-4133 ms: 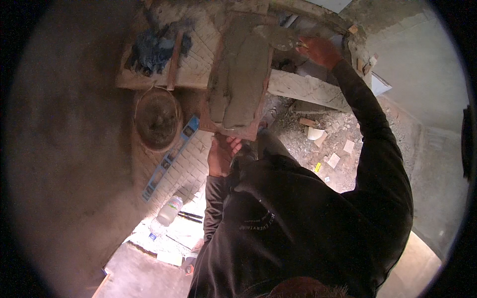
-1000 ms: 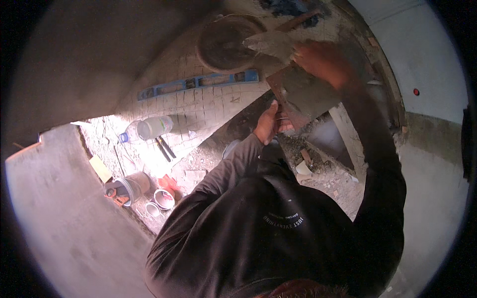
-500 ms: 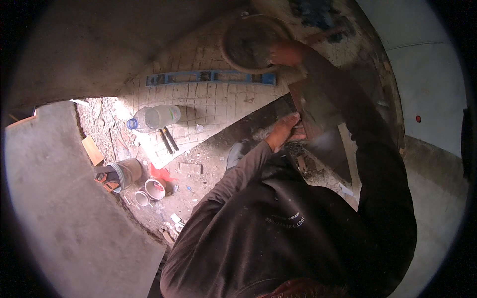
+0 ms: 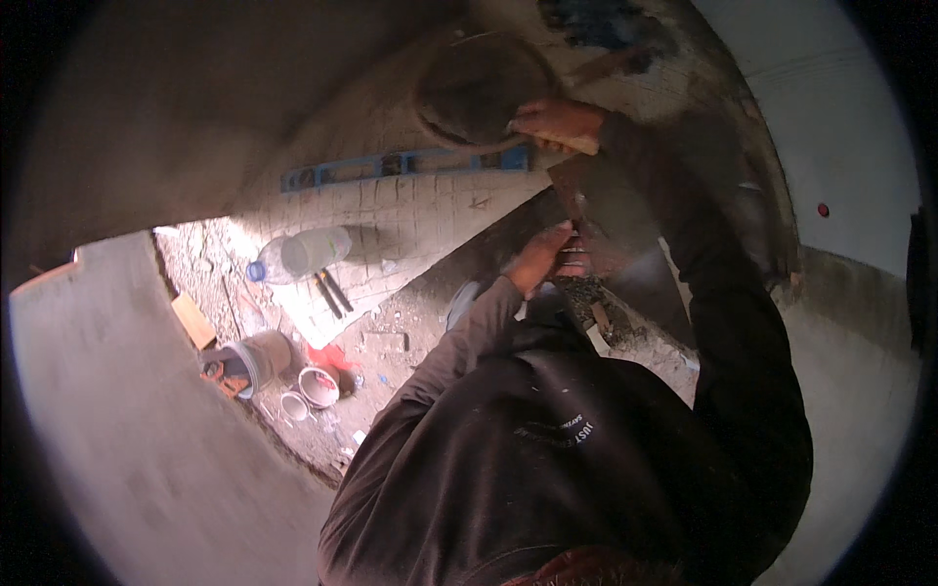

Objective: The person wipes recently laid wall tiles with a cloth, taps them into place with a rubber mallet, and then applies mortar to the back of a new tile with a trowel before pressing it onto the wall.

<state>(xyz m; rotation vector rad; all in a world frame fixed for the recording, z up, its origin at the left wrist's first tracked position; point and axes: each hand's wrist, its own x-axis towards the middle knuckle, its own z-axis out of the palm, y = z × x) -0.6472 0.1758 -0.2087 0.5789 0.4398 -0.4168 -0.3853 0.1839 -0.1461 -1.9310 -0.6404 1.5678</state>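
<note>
Gripping what looks like the pale handle (image 4: 576, 144) of a hand tool, the right hand (image 4: 557, 122) is at the near right rim of a round tub (image 4: 426, 115). Its fingers are curled closed; the tool's working end cannot be made out against the dark contents, so whether it carries anything is impossible to tell.

The left hand (image 4: 543, 259) clasps the near corner of a reddish-brown board (image 4: 611, 230), thumb along the edge and fingers tucked against it, probably to steady it while the other arm stretches across. That arm's sleeve hides part of the board, which lies just beyond the torso and to the right of the left hand, close enough to the tub that both seem within one reach.

A blue spirit level (image 4: 393, 164) lies flat on the scored pale surface (image 4: 430, 200), beside the tub and apart from both hands. Farther left, a large clear bottle (image 4: 318, 251) rests on its side, seemingly out of the working area.
</note>
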